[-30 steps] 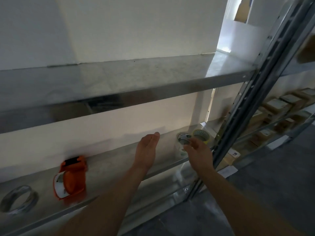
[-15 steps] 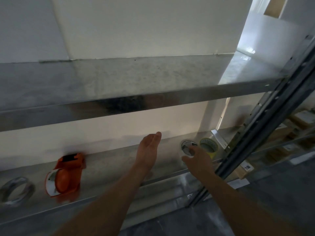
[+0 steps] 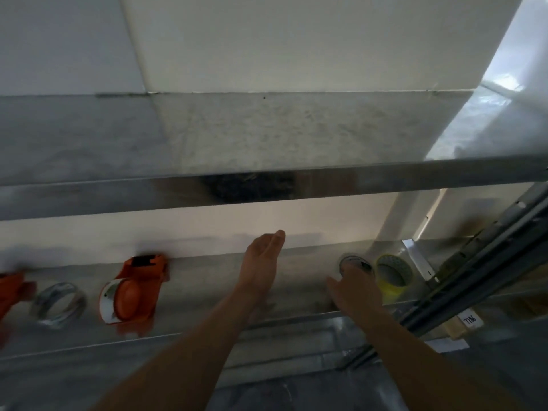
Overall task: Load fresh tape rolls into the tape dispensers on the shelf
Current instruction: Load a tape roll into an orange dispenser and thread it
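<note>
On the lower metal shelf an orange tape dispenser with a roll loaded in it stands left of centre. A second orange dispenser shows at the left edge, and a clear tape roll lies between them. At the right a clear tape roll and a yellow tape roll stand side by side. My right hand reaches onto the clear roll at the right, fingers on its front; the hand hides the grip. My left hand hovers over mid shelf, fingers straight, holding nothing.
An upper metal shelf overhangs the lower one, leaving a low gap. White boxes stand on it. A slanted steel upright bounds the shelf at the right, with a labelled carton behind it.
The view swung left, bringing the second dispenser and the left clear roll into sight. My right hand stays at the right clear roll. My left hand holds its place over the shelf.
</note>
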{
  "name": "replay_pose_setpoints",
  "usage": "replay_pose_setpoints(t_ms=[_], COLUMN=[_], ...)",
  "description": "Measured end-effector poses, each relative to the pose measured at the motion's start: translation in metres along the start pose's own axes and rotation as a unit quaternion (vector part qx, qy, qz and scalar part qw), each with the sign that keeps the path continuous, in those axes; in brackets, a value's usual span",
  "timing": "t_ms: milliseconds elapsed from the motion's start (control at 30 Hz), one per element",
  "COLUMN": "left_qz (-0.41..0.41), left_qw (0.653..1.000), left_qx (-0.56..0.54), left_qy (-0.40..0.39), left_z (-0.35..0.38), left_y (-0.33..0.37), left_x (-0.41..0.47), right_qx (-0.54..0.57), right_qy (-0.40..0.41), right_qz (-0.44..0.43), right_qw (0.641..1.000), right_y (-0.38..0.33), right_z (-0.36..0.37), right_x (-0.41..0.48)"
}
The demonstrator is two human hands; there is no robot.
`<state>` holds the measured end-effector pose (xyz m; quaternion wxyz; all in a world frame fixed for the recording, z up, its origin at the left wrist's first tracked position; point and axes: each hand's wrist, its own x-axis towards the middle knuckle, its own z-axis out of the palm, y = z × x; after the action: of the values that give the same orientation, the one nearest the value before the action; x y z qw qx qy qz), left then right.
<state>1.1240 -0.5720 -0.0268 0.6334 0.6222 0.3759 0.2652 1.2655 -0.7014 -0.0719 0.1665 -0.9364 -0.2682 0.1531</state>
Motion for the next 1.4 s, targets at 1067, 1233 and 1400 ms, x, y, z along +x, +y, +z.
replay_pose_setpoints(t_ms=[1067,1233,1400], left_qz=[0.027,0.041,0.042], left_qw=[0.989,0.984,0.976], left_qx=[0.011,0.019,0.029], left_qy=[0.144,0.171,0.211], left_z=[0.02,0.008,-0.013], left_y=[0.032,0.042,0.043], left_x=[-0.034,-0.053,-0.072], right_qx=[0.545,0.544,0.529], right_qy=[-0.126,-0.143,-0.165], right_qz=[0.045,0.006,-0.031], right_qw=[0.827,0.826,0.832], right_y=[-0.062,-0.078,-0.093], right_z=[-0.063,-0.066,-0.059], right_x=[-0.003,-0.022,-0.039])
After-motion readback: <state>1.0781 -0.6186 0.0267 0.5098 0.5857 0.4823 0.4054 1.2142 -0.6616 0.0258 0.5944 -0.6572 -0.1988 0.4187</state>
